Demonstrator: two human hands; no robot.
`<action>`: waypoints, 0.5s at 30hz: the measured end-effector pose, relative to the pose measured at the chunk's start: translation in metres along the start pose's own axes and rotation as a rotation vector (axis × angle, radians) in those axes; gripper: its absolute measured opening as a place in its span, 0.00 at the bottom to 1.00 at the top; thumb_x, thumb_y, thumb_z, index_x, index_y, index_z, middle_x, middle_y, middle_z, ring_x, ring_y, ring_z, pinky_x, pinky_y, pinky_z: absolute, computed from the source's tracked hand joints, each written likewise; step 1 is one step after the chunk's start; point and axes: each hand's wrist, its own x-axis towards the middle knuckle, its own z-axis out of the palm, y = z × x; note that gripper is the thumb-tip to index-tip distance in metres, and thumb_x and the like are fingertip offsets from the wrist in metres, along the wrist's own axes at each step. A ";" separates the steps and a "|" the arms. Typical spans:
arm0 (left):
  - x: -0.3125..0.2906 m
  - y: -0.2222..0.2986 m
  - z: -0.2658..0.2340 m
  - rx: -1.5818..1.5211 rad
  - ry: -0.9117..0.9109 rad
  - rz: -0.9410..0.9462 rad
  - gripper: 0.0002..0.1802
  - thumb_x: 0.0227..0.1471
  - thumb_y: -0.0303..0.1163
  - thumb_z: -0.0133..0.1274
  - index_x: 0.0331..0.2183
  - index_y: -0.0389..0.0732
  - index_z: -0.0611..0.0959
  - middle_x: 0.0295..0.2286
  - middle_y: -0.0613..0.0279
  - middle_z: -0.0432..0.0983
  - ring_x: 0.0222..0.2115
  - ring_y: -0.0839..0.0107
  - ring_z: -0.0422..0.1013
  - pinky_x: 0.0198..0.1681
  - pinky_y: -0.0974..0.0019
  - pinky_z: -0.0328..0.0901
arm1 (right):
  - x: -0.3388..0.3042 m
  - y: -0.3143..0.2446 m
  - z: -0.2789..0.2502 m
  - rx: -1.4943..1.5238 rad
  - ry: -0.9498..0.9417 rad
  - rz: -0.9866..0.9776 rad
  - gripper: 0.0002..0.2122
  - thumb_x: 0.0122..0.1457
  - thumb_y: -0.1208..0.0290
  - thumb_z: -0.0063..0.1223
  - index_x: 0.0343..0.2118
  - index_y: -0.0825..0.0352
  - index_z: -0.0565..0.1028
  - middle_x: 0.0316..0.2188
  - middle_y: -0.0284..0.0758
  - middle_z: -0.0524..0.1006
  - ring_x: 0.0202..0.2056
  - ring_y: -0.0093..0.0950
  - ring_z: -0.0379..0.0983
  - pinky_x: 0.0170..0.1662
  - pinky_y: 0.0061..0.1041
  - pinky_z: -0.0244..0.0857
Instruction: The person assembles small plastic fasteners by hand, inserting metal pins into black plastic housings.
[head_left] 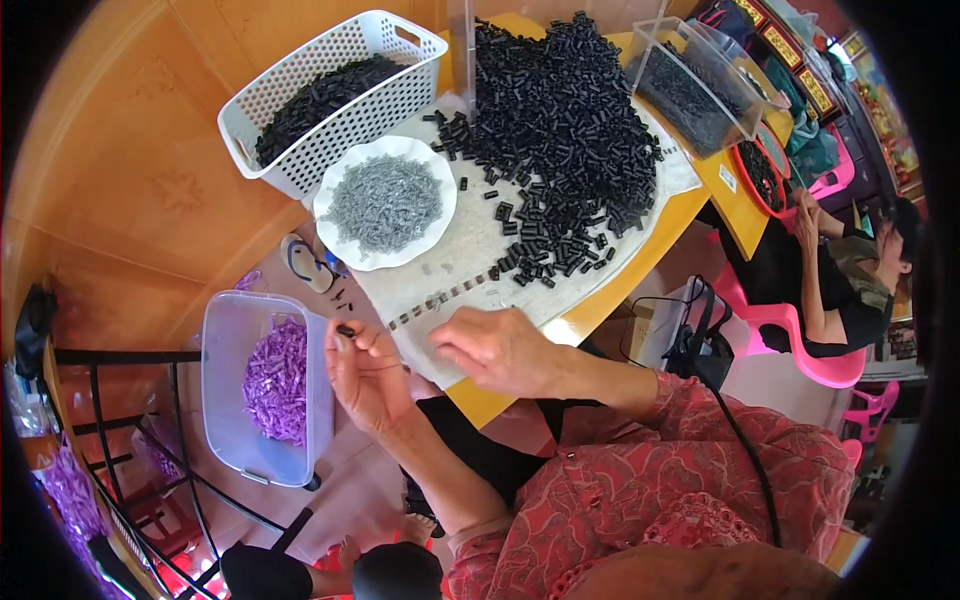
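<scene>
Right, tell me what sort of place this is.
Probably a home, or a small workshop, set up for handwork: a large heap of small black pieces, a wavy-rimmed white dish of small clear pieces, and a flip-flop lying nearby.

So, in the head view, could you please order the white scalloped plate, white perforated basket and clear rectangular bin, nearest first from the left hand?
1. White scalloped plate, ahead
2. White perforated basket, beyond the plate
3. Clear rectangular bin, upper right
</scene>
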 end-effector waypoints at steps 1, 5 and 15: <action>0.000 -0.007 0.001 0.064 -0.007 -0.027 0.14 0.56 0.22 0.46 0.45 0.33 0.73 0.37 0.53 0.71 0.31 0.73 0.64 0.32 0.72 0.62 | -0.001 0.007 -0.008 -0.023 0.043 -0.002 0.06 0.50 0.75 0.55 0.32 0.65 0.72 0.25 0.37 0.74 0.25 0.37 0.74 0.25 0.32 0.69; 0.002 -0.029 0.006 0.164 -0.009 -0.109 0.14 0.55 0.22 0.47 0.44 0.33 0.74 0.36 0.53 0.73 0.30 0.73 0.65 0.32 0.72 0.62 | -0.004 0.040 -0.040 -0.157 0.169 0.081 0.05 0.49 0.79 0.55 0.30 0.65 0.74 0.26 0.38 0.74 0.25 0.36 0.74 0.25 0.30 0.69; 0.003 -0.044 0.007 0.244 0.053 -0.160 0.12 0.54 0.21 0.49 0.42 0.34 0.77 0.36 0.53 0.74 0.30 0.73 0.66 0.32 0.72 0.63 | 0.013 0.111 -0.091 -0.607 0.422 0.273 0.07 0.47 0.82 0.51 0.29 0.65 0.76 0.25 0.36 0.72 0.31 0.37 0.71 0.33 0.34 0.66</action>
